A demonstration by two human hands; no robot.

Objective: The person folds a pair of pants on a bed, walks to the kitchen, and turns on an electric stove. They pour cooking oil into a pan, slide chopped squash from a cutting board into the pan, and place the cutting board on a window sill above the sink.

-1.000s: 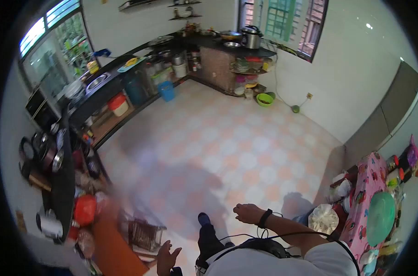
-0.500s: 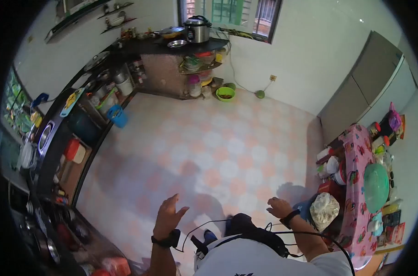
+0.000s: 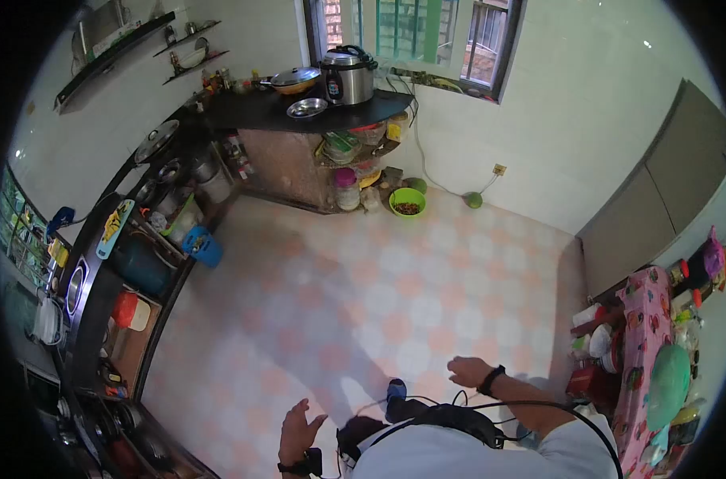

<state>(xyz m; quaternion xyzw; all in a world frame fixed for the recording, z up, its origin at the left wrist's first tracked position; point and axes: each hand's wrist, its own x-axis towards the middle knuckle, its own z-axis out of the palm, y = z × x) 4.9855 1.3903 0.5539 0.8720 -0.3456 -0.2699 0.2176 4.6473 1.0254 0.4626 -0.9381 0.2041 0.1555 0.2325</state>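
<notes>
Low in the view, my left hand [image 3: 301,431] is raised over the tiled floor [image 3: 323,319], fingers apart and nothing in it; a dark band circles its wrist. To its right my right hand [image 3: 468,372] hangs over the floor with its fingers loosely spread and empty, a black band [image 3: 491,380] at the wrist. Between the hands, a foot in a blue shoe [image 3: 396,389] shows in front of my body. Black cables run across my white shirt [image 3: 459,455]. Neither hand touches any object.
Ahead, a black counter [image 3: 255,112] carries a pressure cooker [image 3: 349,78] and a lidded pan [image 3: 293,77]. A green bowl [image 3: 407,203] and blue bin [image 3: 202,246] stand on the floor. Left is a sink [image 3: 75,289]; right, a pink-covered table [image 3: 636,359] with a green lid [image 3: 668,386].
The view has swung right and moved nearer the far counter. The orange surface at lower left has gone out of view. My feet have shifted in a step; both hands remain empty.
</notes>
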